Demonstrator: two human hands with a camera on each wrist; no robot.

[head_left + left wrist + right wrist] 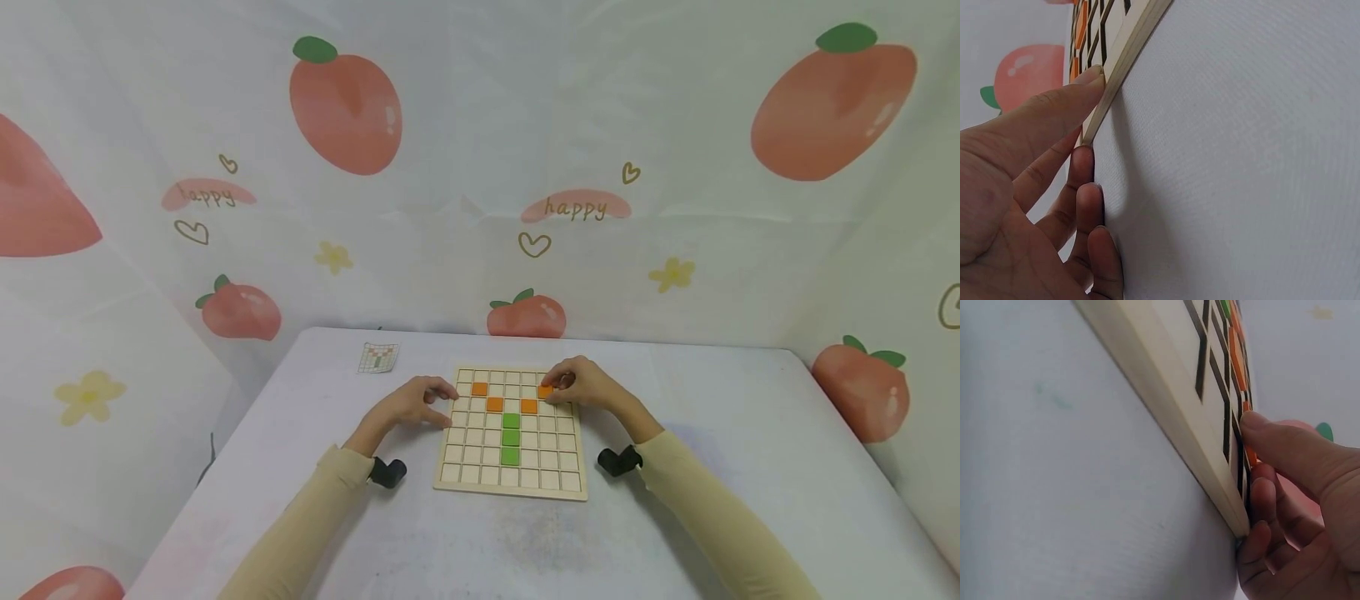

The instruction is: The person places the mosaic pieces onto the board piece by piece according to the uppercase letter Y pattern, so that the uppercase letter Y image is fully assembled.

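Note:
A square wooden grid board lies on the table. Orange tiles form two slanting arms on it, above a column of green tiles. At the upper right, my right hand pinches an orange tile between thumb and fingertips, at a cell of the grid. In the right wrist view, the thumb is against that tile's near side. My left hand rests at the board's left edge, its thumb touching the wooden rim and the other fingers loosely bent beside it.
A small card printed with a coloured grid pattern lies at the back left of the white table. Behind stands a white cloth printed with peaches. Each wrist carries a black strap mount.

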